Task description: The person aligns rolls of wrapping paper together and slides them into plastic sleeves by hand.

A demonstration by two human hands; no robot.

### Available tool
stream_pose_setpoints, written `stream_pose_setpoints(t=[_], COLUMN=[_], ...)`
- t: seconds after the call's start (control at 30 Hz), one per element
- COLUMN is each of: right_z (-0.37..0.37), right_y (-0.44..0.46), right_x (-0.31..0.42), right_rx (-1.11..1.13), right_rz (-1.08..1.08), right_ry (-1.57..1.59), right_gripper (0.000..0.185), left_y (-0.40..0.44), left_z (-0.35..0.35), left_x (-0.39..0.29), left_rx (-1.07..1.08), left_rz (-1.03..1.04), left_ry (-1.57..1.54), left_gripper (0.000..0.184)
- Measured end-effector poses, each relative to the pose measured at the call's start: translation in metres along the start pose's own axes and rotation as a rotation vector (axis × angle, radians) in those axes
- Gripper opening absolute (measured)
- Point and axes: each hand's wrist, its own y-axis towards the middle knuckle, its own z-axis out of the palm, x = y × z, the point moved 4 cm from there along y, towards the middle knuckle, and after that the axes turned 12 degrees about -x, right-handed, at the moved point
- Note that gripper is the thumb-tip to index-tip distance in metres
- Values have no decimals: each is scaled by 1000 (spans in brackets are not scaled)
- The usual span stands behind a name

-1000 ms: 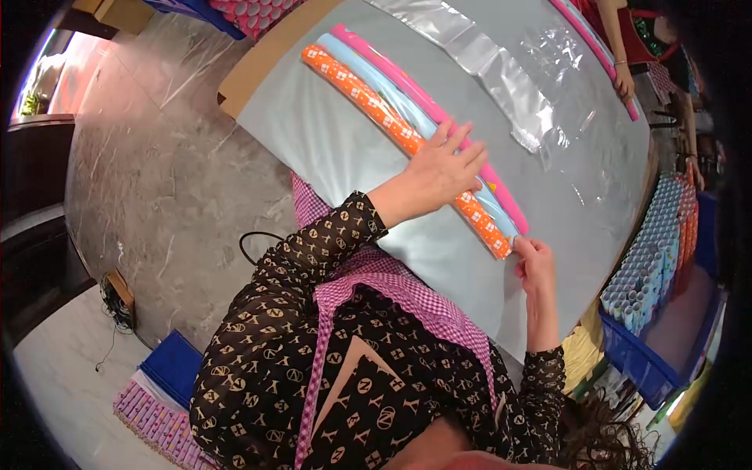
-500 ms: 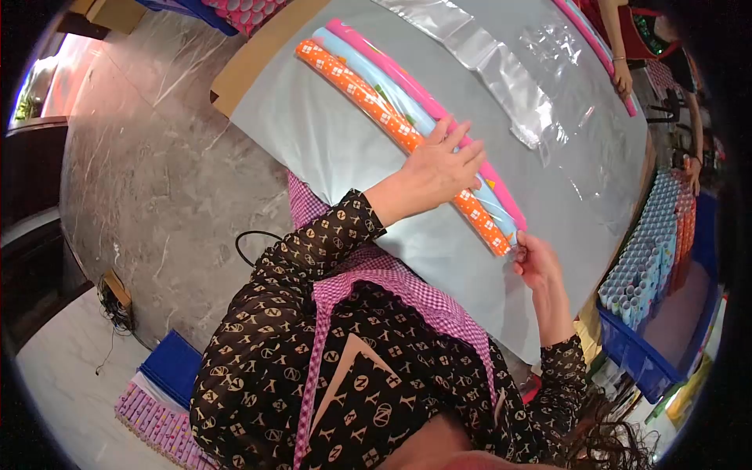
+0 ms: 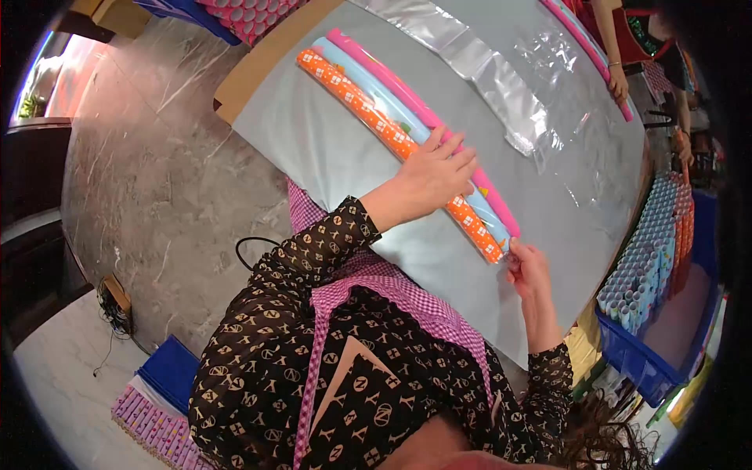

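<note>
Three long rolls of patterned wrapping paper lie side by side, slanting across the grey table cover: an orange roll (image 3: 356, 99), a light blue roll (image 3: 379, 92) and a pink roll (image 3: 384, 76). My left hand (image 3: 433, 174) rests flat across them near the middle, fingers spread, covering part of all three. At their near right end, my right hand (image 3: 530, 269) has its thumb and fingers pinched on what looks like clear plastic film. The fingertips hide most of that film. Beyond the rolls lies a flattened strip of clear plastic sleeves (image 3: 478, 66).
Across the table, another person's hand (image 3: 617, 82) touches a pink roll (image 3: 578, 37). A second hand (image 3: 683, 147) is above a blue crate (image 3: 630, 356) with many paper rolls (image 3: 646, 243). Cardboard (image 3: 235, 92) edges the table; cables (image 3: 117, 313) lie on the floor.
The rolls have shifted slightly toward me at their far end and a little left at the near end. Both my hands have moved slightly left with them.
</note>
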Motion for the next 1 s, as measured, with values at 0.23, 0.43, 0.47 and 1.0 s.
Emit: stream_pose_setpoints(t=[0.23, 0.43, 0.47, 1.0], right_z=[-6, -22, -26, -9], right_y=[-16, 4, 5, -11], right_x=[2, -13, -13, -9], right_rx=[-62, 2, -4, 108], right_rz=[-441, -798, -795, -156], right_ry=[-223, -417, -409, -98], right_gripper=[25, 43, 43, 22], left_y=[1, 2, 2, 8], left_z=[-1, -1, -1, -7], left_x=[0, -1, 0, 0], left_rx=[30, 19, 26, 100], left_rz=[-24, -12, -10, 25], left_ry=[-11, -15, -6, -68], left_gripper=[43, 43, 43, 39])
